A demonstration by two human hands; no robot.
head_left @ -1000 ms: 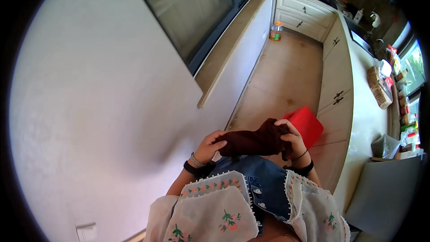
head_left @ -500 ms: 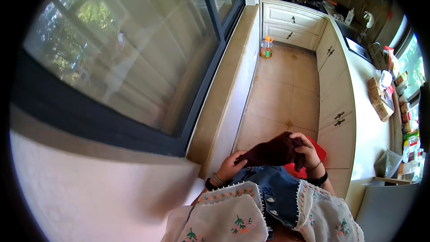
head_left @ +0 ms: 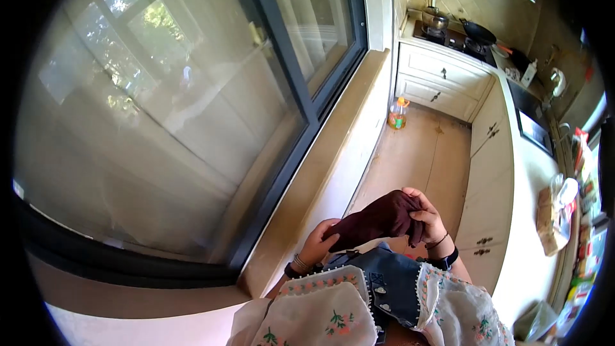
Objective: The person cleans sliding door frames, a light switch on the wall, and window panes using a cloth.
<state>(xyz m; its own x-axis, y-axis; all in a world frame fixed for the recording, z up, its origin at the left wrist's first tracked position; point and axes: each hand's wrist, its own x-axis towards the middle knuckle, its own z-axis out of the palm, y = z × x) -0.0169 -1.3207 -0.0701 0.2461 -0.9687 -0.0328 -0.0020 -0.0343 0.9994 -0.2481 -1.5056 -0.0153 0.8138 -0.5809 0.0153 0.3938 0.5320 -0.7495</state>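
A dark maroon cloth (head_left: 375, 220) is stretched between my two hands in front of my waist, its surface folded and bunched. My left hand (head_left: 318, 241) grips the cloth's left end, thumb on top. At the other end, my right hand (head_left: 428, 218) has its fingers closed round a bunched part, and a loose fold hangs below it. Underneath, the cloth hides part of the floor and the top of my blue denim garment (head_left: 394, 275).
Left of me run a dark-framed window (head_left: 307, 115) and its ledge (head_left: 320, 186). An oil bottle (head_left: 397, 115) stands on the floor ahead. White cabinets (head_left: 487, 192) line the right, under a counter (head_left: 535, 218) with packages. Pans (head_left: 477, 32) sit on the stove.
My view has tilted up and turned left, so the stove and bottle appear lower. Both hands still hold the cloth. The red object beneath my right hand is now almost wholly out of sight.
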